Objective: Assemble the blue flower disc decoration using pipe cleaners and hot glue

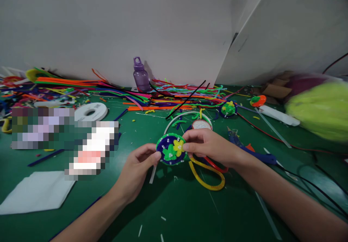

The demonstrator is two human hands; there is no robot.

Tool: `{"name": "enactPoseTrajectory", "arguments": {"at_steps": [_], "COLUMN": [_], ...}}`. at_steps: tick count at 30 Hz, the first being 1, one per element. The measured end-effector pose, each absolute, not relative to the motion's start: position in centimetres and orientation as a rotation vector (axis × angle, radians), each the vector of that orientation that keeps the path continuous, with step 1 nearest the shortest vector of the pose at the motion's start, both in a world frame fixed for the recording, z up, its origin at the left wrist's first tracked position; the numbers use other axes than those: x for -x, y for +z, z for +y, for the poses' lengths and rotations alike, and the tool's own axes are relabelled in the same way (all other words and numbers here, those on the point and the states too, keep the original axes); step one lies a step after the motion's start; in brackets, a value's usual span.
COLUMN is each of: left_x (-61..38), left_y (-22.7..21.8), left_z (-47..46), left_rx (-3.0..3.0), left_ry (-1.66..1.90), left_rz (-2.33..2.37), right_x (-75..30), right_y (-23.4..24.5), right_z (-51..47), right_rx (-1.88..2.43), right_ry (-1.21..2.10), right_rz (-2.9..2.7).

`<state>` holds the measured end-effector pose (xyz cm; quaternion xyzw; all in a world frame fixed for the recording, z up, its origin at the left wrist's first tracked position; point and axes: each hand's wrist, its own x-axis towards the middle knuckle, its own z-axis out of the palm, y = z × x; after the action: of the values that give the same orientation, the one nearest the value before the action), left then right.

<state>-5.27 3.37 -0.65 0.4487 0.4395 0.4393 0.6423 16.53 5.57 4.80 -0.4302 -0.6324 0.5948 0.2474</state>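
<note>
Both hands hold a small round craft disc (171, 149) above the green table (179, 205). The disc is dark blue with a green rim, green and yellow pipe-cleaner flowers and small white beads. My left hand (138, 171) pinches its left edge with thumb and fingers. My right hand (208, 146) grips its right edge, fingertips on the yellow flower. Under the right hand lies a pair of scissors with yellow and red handles (208, 173). A thin white stick (152, 175) lies just below the disc.
A heap of coloured pipe cleaners (152, 97) runs along the wall, with a purple bottle (140, 76) behind it. A white tape roll (91, 112), a white sheet (35, 193), a second flower disc (228, 108), a glue gun (258, 156) and yellow-green fluff (320, 109) lie around.
</note>
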Motion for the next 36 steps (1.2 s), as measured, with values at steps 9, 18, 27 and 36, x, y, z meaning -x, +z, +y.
{"name": "enactPoseTrajectory", "arguments": {"at_steps": [9, 18, 27, 36], "left_x": [5.1, 5.1, 4.9, 4.9], "left_y": [-0.4, -0.5, -0.4, -0.4], "left_z": [3.5, 3.1, 3.0, 2.9], "left_rx": [-0.970, -1.031, -1.059, -1.083], "left_ry": [0.995, 1.059, 1.070, 1.062], "left_rz": [0.925, 1.025, 1.054, 1.057], "right_x": [-16.4, -16.2, -15.3, -14.7], "right_y": [4.6, 3.7, 3.2, 2.8], "right_z": [5.4, 5.5, 5.1, 4.9], "right_rx": [1.153, 1.108, 1.125, 1.135], "right_ry": [1.704, 1.769, 1.637, 1.607], "right_rz": [-1.599, -1.527, -1.640, -1.634]}}
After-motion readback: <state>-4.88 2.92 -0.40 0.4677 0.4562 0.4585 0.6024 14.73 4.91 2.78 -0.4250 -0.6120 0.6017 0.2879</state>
